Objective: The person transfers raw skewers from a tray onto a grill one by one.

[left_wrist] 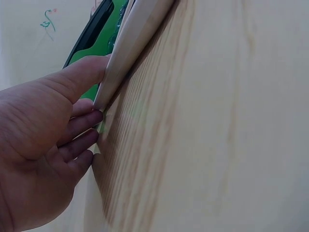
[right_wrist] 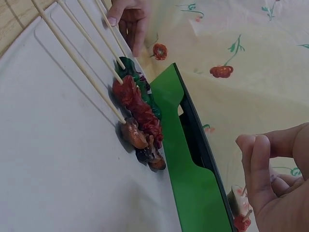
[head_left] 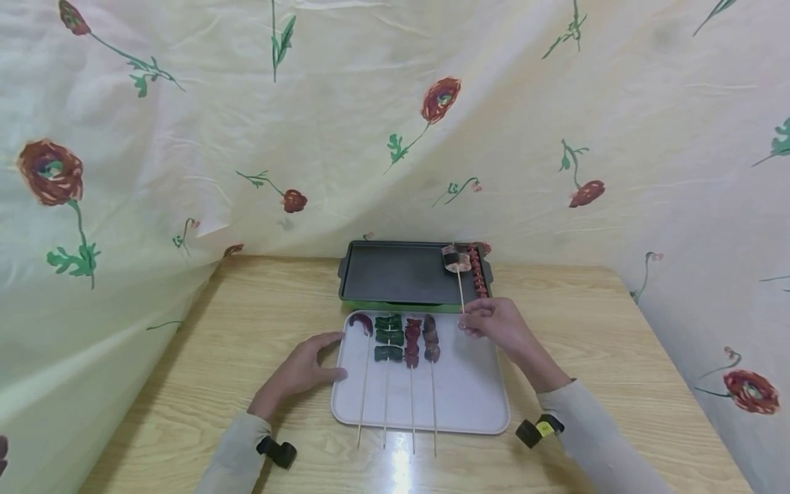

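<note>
My right hand point(head_left: 494, 326) pinches the stick of a skewer point(head_left: 461, 291) between thumb and fingertips. The skewer's thick pale-pink piece with a dark edge point(head_left: 457, 259) is over the right part of a black griddle point(head_left: 395, 274). My left hand point(head_left: 302, 367) rests at the left rim of a white tray point(head_left: 469, 398), thumb and fingers spread along it. On the tray lie several skewers: a curved dark-red piece point(head_left: 364, 322), green pieces point(head_left: 389, 337), red meat point(head_left: 412, 342) and brownish pieces point(head_left: 431, 339). Their sticks point toward me, past the tray's front rim.
A skewer of small red pieces point(head_left: 477, 271) lies along the griddle's right side. The griddle has a green lower body point(right_wrist: 176, 121) and stands right behind the tray. A wooden table point(head_left: 568, 329) carries everything. Flower-patterned cloth point(head_left: 345, 137) hangs behind and at the sides.
</note>
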Tool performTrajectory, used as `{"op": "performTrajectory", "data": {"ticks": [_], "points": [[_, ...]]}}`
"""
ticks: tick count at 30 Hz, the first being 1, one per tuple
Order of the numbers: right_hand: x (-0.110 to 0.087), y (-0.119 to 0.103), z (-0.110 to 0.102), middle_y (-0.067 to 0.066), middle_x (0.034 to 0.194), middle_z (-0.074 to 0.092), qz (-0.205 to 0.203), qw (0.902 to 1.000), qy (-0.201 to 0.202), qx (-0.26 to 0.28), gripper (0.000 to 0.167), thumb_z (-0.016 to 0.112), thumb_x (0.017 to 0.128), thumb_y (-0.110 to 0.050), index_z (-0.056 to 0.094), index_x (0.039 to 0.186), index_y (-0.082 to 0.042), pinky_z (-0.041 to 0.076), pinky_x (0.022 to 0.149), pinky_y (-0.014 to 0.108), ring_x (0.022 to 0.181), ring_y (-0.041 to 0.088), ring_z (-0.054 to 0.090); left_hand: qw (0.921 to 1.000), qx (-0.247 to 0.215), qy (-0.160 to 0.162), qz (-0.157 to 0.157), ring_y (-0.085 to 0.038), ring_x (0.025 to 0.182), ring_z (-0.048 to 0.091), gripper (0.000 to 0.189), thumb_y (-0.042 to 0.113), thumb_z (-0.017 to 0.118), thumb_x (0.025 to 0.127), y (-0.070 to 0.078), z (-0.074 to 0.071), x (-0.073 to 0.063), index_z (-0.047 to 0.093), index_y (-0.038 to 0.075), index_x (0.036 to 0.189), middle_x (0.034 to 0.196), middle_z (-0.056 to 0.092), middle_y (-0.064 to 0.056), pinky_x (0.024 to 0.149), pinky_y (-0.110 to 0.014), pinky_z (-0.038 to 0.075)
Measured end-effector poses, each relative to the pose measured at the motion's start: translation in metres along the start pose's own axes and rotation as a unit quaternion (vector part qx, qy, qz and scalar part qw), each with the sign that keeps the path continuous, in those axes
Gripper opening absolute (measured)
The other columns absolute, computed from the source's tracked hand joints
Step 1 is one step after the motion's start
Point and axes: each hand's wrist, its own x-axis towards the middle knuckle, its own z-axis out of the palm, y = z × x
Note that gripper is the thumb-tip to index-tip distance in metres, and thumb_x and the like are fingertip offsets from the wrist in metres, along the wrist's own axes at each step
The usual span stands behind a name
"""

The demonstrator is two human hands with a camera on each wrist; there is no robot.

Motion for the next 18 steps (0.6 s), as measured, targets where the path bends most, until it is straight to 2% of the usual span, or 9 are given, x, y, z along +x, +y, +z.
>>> {"op": "performTrajectory", "data": {"ticks": [11,18], "points": [[0.0022,0.0014,-0.0002,0.012,0.093,0.077,0.015,0.9999,-0.007,0.002,0.032,0.066,0.097,-0.006,0.063,0.121,0.016,0.063,0.069,0.024,0.076,0.011,0.07,1.0,0.003,0.002,-0.003,-0.031,0.148,0.039,0.074,0.027,0.086,0.085,0.001,0.0,0.0,0.052,0.015,0.15,0.155,0.05,-0.008,0.123,-0.05,0.032],[-0.002,-0.003,-0.0024,0.017,0.096,0.077,0.009,0.9996,-0.012,-0.024,0.04,0.069,0.097,-0.01,0.061,0.126,0.016,0.064,0.068,0.029,0.073,0.014,0.071,1.0,0.005,0.002,-0.002,-0.031,0.147,0.04,0.074,0.026,0.086,0.085,0.0025,-0.0006,-0.0004,0.053,0.013,0.149,0.155,0.05,-0.009,0.123,-0.05,0.032]]}}
